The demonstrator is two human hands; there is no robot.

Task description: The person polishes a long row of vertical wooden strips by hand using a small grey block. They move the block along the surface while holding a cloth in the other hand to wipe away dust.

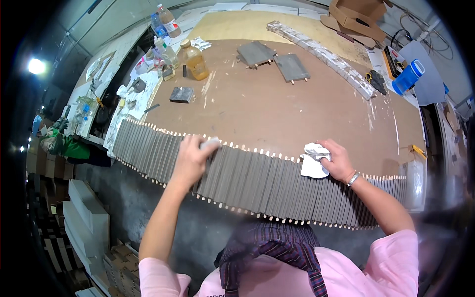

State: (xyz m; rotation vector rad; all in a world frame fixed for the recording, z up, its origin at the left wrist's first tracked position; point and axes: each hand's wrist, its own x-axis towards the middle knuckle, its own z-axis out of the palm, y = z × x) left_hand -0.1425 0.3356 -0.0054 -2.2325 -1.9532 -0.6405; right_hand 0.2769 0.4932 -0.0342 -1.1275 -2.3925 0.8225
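Observation:
A long row of thin grey panels (257, 175), packed face to face, runs along the near edge of the table. Small pale pegs stick out along both its far and near sides. My left hand (189, 161) is over the left-middle part of the row, fingers closed on a small whitish piece (210, 142); whether it is a cloth or a pad I cannot tell. Toward the right end, my right hand (338, 161) grips a crumpled white cloth (315, 167), which lies against the tops of the panels.
Loose grey panels (293, 67) with pegs lie farther back on the brown tabletop (257, 109). A dark block (181, 94) and a bottle of amber liquid (195, 62) stand at left. A paint-spattered bar (321, 54), a blue bottle (408, 76) and a cardboard box (358, 20) are at right.

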